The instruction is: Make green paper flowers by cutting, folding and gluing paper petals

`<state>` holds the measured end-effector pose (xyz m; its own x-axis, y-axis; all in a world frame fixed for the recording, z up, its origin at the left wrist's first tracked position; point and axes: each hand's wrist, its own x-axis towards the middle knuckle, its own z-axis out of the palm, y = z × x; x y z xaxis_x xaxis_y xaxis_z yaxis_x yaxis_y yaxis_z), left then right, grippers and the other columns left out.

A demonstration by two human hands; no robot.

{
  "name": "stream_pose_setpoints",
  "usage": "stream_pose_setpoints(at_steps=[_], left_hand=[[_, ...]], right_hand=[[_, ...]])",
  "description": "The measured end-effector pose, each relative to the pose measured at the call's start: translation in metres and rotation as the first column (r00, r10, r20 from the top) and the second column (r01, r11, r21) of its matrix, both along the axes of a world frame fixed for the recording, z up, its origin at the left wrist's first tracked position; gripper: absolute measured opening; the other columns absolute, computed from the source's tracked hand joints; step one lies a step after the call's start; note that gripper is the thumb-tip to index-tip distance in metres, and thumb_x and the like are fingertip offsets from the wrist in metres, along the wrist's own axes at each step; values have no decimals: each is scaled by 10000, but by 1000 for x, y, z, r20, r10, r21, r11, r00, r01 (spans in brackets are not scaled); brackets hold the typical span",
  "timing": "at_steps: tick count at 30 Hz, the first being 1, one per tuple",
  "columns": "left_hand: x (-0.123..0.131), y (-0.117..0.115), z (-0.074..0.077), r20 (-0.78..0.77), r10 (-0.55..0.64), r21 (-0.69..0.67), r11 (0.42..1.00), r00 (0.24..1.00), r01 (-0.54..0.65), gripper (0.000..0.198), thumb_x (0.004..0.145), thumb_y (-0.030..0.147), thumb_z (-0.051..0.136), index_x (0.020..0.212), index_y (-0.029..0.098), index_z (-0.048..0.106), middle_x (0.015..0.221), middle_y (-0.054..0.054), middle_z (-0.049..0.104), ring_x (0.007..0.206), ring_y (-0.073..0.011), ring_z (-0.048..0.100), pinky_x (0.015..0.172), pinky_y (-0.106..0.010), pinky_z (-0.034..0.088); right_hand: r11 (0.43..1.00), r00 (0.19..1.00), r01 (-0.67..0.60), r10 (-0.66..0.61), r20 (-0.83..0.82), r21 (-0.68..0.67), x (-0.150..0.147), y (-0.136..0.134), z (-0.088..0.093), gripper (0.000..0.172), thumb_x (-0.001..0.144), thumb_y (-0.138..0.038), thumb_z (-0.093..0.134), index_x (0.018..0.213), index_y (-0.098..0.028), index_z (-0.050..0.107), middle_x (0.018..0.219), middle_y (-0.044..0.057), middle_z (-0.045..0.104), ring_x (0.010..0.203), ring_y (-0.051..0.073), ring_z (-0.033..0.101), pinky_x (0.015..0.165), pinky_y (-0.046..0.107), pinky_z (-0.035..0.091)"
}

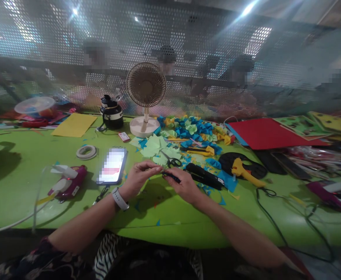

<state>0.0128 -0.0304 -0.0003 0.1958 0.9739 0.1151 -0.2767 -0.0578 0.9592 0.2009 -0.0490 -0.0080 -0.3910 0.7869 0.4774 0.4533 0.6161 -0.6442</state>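
Note:
My right hand (185, 186) is closed around a slim black tool (172, 177), its tip pointing left; its exact kind is not clear. Close to that tip, the thumb and fingers of my left hand (138, 177) are pinched together, and anything between them is too small to make out. Just beyond my hands lie black-handled scissors (173, 161) on pale green paper pieces (154, 146). A black stapler (207, 175) rests right beside my right hand. To the left of my left hand is a phone (112, 166) with a lit screen.
Folded blue, green and yellow paper pieces (193, 128) are heaped behind, beside a fan (145, 87). On the right are a yellow glue gun (243, 171) with a trailing cord and a red sheet (269, 132). A tape roll (86, 152) and purple power strip (71, 182) lie left.

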Motion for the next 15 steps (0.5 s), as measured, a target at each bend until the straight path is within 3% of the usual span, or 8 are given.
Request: stream_pose_setpoints(at_steps=[3, 7, 12, 15], left_hand=[[0, 1, -2, -37, 20, 29, 999, 999, -19, 169, 638, 319, 841, 732, 197, 772, 774, -22, 725, 784, -153, 648, 773, -283, 513], [0, 1, -2, -30, 19, -36, 999, 999, -20, 228, 613, 338, 853, 770, 190, 779, 801, -36, 749, 800, -170, 668, 806, -315, 521], [1, -1, 0, 31, 27, -73, 997, 999, -25, 530, 627, 282, 856, 1131, 216, 706, 713, 25, 723, 712, -118, 659, 797, -287, 524], [1, -2, 0, 55, -8, -77, 997, 998, 13, 559, 635, 281, 853, 1163, 208, 683, 813, -6, 755, 802, -146, 693, 851, -313, 533]], right_hand=[[1000, 1000, 2, -2, 14, 11, 1, 2, -1, 214, 941, -303, 540, 1042, -193, 693, 950, 89, 716, 866, 201, 662, 792, 348, 533], [999, 1000, -2, 1, 24, 40, 1, 3, -2, 222, 947, -308, 535, 1043, -192, 698, 948, 88, 723, 866, 197, 663, 791, 341, 534], [1000, 1000, 24, -24, 16, 15, 0, 3, -3, 213, 943, -315, 543, 1018, -195, 702, 947, 86, 727, 863, 199, 675, 790, 339, 536], [999, 999, 41, -41, 10, -22, 1, 4, 0, 221, 949, -312, 526, 1026, -198, 700, 954, 80, 727, 876, 199, 681, 802, 335, 533]])
